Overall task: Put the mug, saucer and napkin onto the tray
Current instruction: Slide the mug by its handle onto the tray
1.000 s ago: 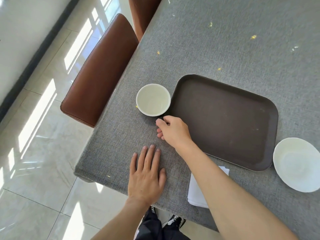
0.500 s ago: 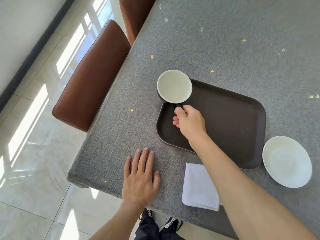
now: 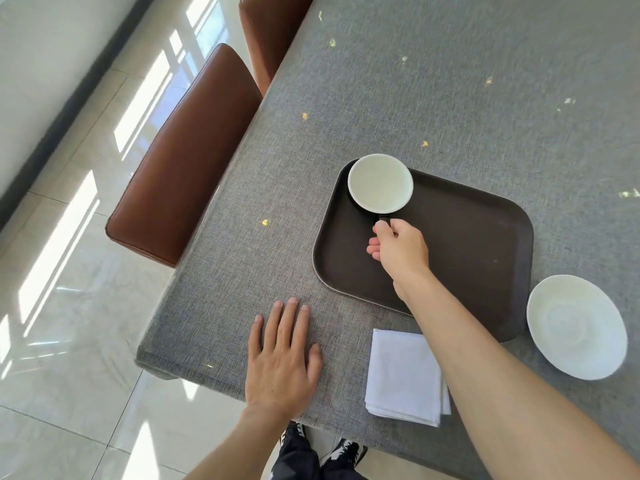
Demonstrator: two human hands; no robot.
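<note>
Right hand [image 3: 398, 252] grips the dark handle of the mug [image 3: 380, 183], fingers [image 3: 375, 242] curled closed around it. The mug sits over the far-left corner of the tray [image 3: 467, 244]; whether its base already rests on the tray floor or is just above it cannot be told from this view. Left hand [image 3: 282, 355] lies flat on the tabletop [image 3: 450, 98], fingers spread, gripping nothing.

Step in hand, as judged: setting the mug down. To do it well, lower it level so the base lands flat, fully inside the raised rim, then uncurl the fingers and draw the hand back along the handle line without nudging it. The mug is close to the tray's corner lip; a slight shift toward the tray middle would guard against a tilted landing on the lip.

Saucer [image 3: 576, 327] rests on the tabletop just beside the tray's right end. Napkin [image 3: 403, 374] lies folded near the tabletop's near edge, partly under the right forearm and just beside the tray's near rim.

Room: most of the tray floor is bare, ample for both. The napkin's closeness to the table edge calls for lifting it rather than sliding it outward.
</note>
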